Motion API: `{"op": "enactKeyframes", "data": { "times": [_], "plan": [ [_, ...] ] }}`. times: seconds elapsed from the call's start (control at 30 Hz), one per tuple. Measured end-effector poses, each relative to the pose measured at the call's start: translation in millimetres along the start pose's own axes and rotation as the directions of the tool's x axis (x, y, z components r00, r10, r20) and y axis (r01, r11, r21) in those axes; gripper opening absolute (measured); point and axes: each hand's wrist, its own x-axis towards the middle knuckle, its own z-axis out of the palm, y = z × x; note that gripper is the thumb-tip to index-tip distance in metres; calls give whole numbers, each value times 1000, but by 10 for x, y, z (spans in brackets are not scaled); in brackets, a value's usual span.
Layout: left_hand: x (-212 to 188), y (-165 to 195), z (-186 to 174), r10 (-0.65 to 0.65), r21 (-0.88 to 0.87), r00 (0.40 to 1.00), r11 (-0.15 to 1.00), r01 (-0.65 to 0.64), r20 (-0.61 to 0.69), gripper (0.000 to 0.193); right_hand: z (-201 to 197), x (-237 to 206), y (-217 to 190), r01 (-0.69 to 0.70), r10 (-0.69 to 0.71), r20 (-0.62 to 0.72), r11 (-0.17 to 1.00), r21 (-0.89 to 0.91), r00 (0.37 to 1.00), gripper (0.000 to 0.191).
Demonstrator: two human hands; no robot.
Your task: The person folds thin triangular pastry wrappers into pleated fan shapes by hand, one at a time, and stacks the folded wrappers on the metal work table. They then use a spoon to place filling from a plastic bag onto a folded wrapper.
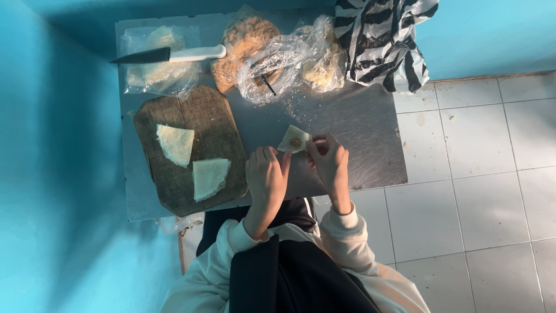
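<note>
Both of my hands pinch a small pale pastry wrapper (pixel 293 139) with a dab of brown filling in its middle, held just above the steel table (pixel 359 127). My left hand (pixel 266 177) grips its near left corner with the index finger raised. The wrapper's right edge is held by the fingertips of my right hand (pixel 330 162). On the wooden cutting board (pixel 188 148) to the left lie two cut stacks of pale wrapper sheets, one at the far side (pixel 175 144) and one nearer me (pixel 209 177).
A white-handled knife (pixel 168 55) rests on a plastic bag of dough sheets (pixel 156 64) at the back left. Clear bags with brown filling (pixel 255 49) and a striped black-and-white bag (pixel 385 40) sit at the back. Blue walls stand left and behind; white floor tiles (pixel 480 174) lie right.
</note>
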Motion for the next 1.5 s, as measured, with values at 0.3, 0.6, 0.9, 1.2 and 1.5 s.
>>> {"op": "enactKeyframes", "data": {
  "times": [0.3, 0.6, 0.9, 1.2, 1.5],
  "plan": [
    [-18, 92, 77, -40, 58, 999, 998, 40, -3, 30, 135, -229, 38, 297, -314, -120, 945, -137, 942, 17],
    [-40, 216, 50, 19, 23, 990, 1000, -16, -139, 35, 157, -318, 102, 483, -562, -170, 802, -350, 810, 19],
    [-27, 159, 241, 53, -215, 987, 973, -84, -149, 26, 142, -263, 201, 502, -592, -159, 774, -387, 790, 19],
    [-37, 121, 177, 154, -187, 986, 969, -164, -67, 40, 98, -243, 197, 516, -592, -127, 772, -371, 796, 20],
    [65, 65, 60, 286, -93, 958, 953, -288, -31, 31, -24, -238, 136, 572, -625, 6, 710, -411, 780, 29]
  ]
}}
